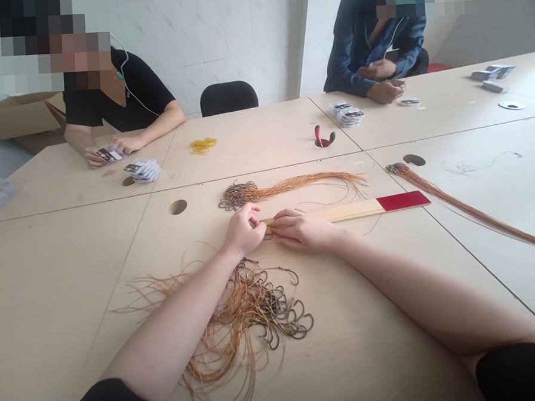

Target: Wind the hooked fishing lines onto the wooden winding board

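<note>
long pale strip (358, 210), red right end, slightly aslant

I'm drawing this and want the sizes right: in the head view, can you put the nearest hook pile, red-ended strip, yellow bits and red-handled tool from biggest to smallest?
1. Nearest hook pile
2. Red-ended strip
3. Yellow bits and red-handled tool: too alike to rank
</note>
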A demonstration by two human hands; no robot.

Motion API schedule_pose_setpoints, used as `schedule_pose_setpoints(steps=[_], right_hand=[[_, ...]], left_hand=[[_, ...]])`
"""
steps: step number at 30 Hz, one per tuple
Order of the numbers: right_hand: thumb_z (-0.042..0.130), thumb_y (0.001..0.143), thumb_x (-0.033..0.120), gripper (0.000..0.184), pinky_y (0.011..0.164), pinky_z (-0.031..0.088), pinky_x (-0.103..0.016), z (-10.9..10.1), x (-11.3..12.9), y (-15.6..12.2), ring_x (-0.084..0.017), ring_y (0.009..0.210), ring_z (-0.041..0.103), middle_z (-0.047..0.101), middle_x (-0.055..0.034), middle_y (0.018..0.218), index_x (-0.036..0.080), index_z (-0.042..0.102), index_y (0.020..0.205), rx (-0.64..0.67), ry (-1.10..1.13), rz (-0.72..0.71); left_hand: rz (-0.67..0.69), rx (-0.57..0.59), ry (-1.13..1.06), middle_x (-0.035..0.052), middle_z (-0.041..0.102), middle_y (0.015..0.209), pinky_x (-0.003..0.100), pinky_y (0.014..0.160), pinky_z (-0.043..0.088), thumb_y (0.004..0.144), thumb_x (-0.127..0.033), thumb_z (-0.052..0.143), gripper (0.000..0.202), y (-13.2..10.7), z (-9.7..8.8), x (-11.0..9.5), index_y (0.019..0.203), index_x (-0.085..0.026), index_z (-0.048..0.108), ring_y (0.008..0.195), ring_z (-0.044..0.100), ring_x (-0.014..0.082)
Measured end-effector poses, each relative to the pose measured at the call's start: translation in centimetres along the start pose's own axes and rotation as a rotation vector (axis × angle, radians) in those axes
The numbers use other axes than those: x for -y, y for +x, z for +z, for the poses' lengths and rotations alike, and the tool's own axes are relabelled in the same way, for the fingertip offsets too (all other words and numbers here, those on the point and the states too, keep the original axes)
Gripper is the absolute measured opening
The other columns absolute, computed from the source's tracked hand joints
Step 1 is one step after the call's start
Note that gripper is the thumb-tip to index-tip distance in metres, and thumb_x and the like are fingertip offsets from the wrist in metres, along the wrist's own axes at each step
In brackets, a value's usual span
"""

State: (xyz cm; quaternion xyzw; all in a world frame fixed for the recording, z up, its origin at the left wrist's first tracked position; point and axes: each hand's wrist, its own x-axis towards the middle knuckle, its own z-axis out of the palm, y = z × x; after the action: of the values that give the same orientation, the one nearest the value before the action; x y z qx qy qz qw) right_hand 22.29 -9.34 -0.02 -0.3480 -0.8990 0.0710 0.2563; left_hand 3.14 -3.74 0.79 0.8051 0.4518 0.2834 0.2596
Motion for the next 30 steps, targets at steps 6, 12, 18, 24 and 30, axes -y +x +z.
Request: schedule_pose_setpoints(steps=[6, 12, 18, 24, 30], right_hand=[[0.041, 0.092, 0.026, 0.028, 0.091, 0.046, -0.042, -0.11, -0.02, -0.04, -0.022, 0.111, 0.047, 0.062, -0.0084, 0.109, 0.018, 0.059, 0.111, -0.018, -0.017, -0.012], [0.041, 0.092, 0.025, 0.025, 0.091, 0.046, -0.041, -0.20, 0.04, 0.02, -0.022, 0.110, 0.048, 0.063, -0.0087, 0.106, 0.018, 0.061, 0.103, -0.022, -0.027, -0.010], [0.040, 0.092, 0.025, 0.026, 0.090, 0.046, -0.041, -0.18, 0.01, 0.13, -0.022, 0.108, 0.049, 0.064, -0.0080, 0.101, 0.018, 0.061, 0.105, -0.017, -0.014, -0.005], [0.040, 0.092, 0.028, 0.030, 0.091, 0.044, -0.041, -0.16, 0.05, 0.09, -0.022, 0.111, 0.049, 0.063, -0.0081, 0.110, 0.018, 0.058, 0.115, 0.006, -0.019, 0.028], [0.046, 0.089, 0.028, 0.040, 0.094, 0.042, -0.042, -0.10, 0.07, 0.06, -0.022, 0.115, 0.046, 0.059, -0.0070, 0.120, 0.020, 0.048, 0.129, 0.035, -0.035, 0.062]], left_hand=[[-0.008, -0.032, -0.057, -0.0041, 0.058, 0.059, 0.028, 0.066, 0.044, 0.064, -0.015, 0.052, 0.026, -0.02, 0.20, 0.21, 0.090, -0.020, 0.051, 0.064, 0.057, 0.0158], [-0.023, -0.042, -0.033, -0.0038, 0.056, 0.059, 0.030, 0.072, 0.045, 0.067, -0.015, 0.051, 0.021, 0.01, 0.11, 0.22, 0.087, -0.020, 0.053, 0.064, 0.056, 0.0153], [0.017, -0.061, 0.097, -0.0010, 0.057, 0.062, 0.032, 0.075, 0.045, 0.066, -0.014, 0.052, 0.018, -0.01, 0.15, 0.26, 0.083, -0.020, 0.054, 0.074, 0.056, 0.0190], [0.054, -0.004, 0.162, 0.0002, 0.058, 0.066, 0.034, 0.078, 0.044, 0.064, -0.013, 0.053, 0.024, -0.11, -0.03, -0.12, 0.087, -0.020, 0.054, 0.082, 0.053, 0.0213], [0.135, 0.073, 0.287, 0.0028, 0.057, 0.071, 0.038, 0.078, 0.043, 0.064, -0.020, 0.059, 0.032, -0.25, 0.00, -0.22, 0.096, -0.019, 0.055, 0.084, 0.049, 0.0250]])
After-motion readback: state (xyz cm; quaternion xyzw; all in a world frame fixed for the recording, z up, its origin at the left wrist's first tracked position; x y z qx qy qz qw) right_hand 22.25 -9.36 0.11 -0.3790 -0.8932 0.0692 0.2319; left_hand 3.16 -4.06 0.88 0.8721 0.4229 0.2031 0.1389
